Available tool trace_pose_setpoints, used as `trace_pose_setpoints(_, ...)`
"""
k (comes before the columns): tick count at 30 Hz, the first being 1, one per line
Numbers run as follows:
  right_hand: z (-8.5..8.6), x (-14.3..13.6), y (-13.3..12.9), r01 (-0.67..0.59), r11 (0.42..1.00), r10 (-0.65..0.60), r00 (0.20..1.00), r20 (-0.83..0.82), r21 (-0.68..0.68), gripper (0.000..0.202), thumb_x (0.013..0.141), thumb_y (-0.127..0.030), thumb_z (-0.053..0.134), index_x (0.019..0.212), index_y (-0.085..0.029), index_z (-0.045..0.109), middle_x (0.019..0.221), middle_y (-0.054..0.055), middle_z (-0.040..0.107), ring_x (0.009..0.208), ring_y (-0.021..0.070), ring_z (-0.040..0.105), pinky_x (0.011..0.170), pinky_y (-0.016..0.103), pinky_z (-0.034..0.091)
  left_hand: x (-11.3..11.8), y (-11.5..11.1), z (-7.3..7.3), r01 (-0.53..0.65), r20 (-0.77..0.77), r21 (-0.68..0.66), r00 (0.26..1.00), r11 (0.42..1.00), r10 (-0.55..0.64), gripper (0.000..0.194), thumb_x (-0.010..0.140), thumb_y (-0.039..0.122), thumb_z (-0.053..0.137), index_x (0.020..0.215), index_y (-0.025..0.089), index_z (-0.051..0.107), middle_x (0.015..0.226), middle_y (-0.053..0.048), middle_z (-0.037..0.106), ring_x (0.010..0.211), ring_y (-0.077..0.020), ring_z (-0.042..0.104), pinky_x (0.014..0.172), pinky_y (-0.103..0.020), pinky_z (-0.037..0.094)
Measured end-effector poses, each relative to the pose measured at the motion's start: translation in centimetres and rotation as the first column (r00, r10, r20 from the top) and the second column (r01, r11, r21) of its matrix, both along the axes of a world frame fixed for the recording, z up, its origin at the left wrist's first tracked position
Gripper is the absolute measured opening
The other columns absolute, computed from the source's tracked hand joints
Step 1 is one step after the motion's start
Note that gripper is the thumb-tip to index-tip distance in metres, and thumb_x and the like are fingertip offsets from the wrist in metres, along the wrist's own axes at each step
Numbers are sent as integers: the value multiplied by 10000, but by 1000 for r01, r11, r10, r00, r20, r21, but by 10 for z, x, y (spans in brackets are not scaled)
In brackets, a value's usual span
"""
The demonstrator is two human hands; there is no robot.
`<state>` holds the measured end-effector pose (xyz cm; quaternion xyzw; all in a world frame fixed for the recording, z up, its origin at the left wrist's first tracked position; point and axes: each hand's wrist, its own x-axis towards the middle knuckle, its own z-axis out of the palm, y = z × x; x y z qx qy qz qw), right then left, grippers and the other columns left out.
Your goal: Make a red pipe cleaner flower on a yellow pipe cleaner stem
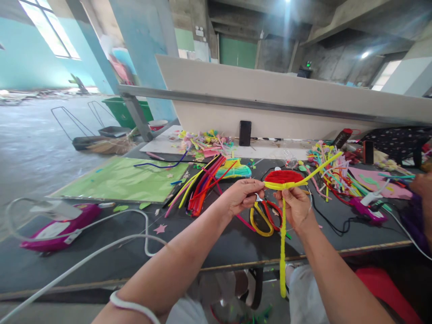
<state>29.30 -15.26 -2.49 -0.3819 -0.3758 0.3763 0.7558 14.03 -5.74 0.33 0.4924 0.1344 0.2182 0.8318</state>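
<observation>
My left hand pinches the left end of several yellow pipe cleaners lying side by side. My right hand grips them further right, where they cross. One yellow strand points up to the right, and another hangs down past the table edge. Just behind them is a flat, fuzzy red piece; whether it is joined to the yellow ones I cannot tell. Scissors with yellow and red handles are below my hands, their metal close to my left fingers. Whether my left hand also holds them is unclear.
Loose coloured pipe cleaners lie left of my hands, with a yellow and turquoise bundle behind. A phone leans on the back board. Purple power strips with white cables sit at both sides. A green sheet lies left.
</observation>
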Motion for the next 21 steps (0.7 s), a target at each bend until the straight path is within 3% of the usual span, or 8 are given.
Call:
trace_pose_setpoints(6, 0, 1, 0, 4, 999, -3, 1000, 16, -46, 167, 617, -282, 799, 713, -207, 685, 604, -13, 643, 467, 86, 513, 448, 214, 382, 2, -2, 0, -3, 33, -32, 999, 999, 4, 195, 768, 274, 659, 764, 89, 598, 612, 2, 614, 300, 29, 265, 315, -141, 129)
trace_pose_setpoints(13, 0, 2, -2, -1, 998, 5, 998, 60, -62, 128, 669, -268, 766, 757, -209, 695, 662, 4, 676, 513, 98, 556, 495, 221, 429, 1, -2, 0, -8, 18, -49, 1000, 999, 9, 196, 774, 278, 650, 788, 88, 605, 637, -6, 634, 302, 33, 251, 324, -149, 129)
trace_pose_setpoints(21, 3, 0, 1, 59, 998, -59, 998, -5, 23, 132, 692, -312, 741, 711, -201, 671, 617, -2, 650, 489, 107, 540, 481, 245, 433, 7, 1, -11, 17, 30, -12, 999, 1000, -17, 351, 786, 436, 631, 872, 96, 631, 772, -60, 668, 341, 16, 327, 344, -152, 189)
